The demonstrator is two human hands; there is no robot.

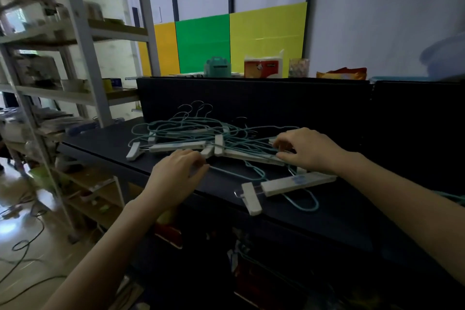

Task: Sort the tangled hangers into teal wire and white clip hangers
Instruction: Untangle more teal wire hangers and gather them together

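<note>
Black counter point(105, 143), dim room. Metal shelving point(83, 33) stands left; yellow and green panels point(201, 43) line the back wall. Mid-counter sits a heap of tangled hangers point(201, 133), with one white clip hanger point(297, 182) apart near the front edge. Left hand point(176, 173) pinches a teal wire hanger point(236, 173). Right hand point(309, 151) curls into the heap (fingertips buried, grip unclear). Under-counter clutter is blurred.

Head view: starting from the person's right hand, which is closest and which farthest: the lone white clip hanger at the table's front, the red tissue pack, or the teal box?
From the right hand:
1. The lone white clip hanger, just in front of it on the table.
2. The red tissue pack, beyond the black panel.
3. The teal box, back there too, farther left.
</note>
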